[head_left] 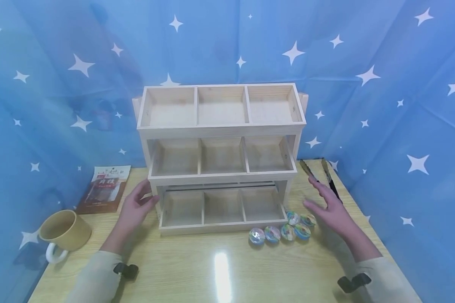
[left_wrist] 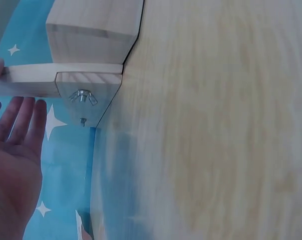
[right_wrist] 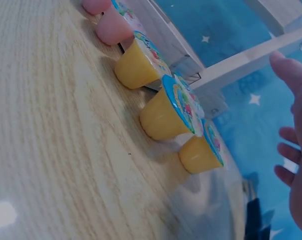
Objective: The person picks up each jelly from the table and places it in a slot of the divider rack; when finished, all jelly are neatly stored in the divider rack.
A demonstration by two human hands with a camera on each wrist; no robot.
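Looking through the head camera, I find the wooden rack point(head_left: 223, 131) standing upright on the middle of the table point(head_left: 174, 273), its three tiers of trays facing the near side. The left hand point(head_left: 133, 208) is at its left side; the right hand point(head_left: 331, 210) hangs apart from it on the right, thumb and fingers spread wide, holding nothing. Six small lidded cups point(head_left: 302, 231) cluster by its near right corner, with tongs point(head_left: 331, 181) farther right.

In the left wrist view I see a side bar point(left_wrist: 28, 81) between thumb and straight fingers, near a wing nut point(left_wrist: 82, 96). I cannot tell whether they pinch it. If only this side were pushed or lifted, I judge the rack could twist or skid, since the right hand gives no support.

From the right wrist, yellow and pink cups sit just beside the rack. Any slide rightward could topple them, and a low sweep of that hand could catch the end one.
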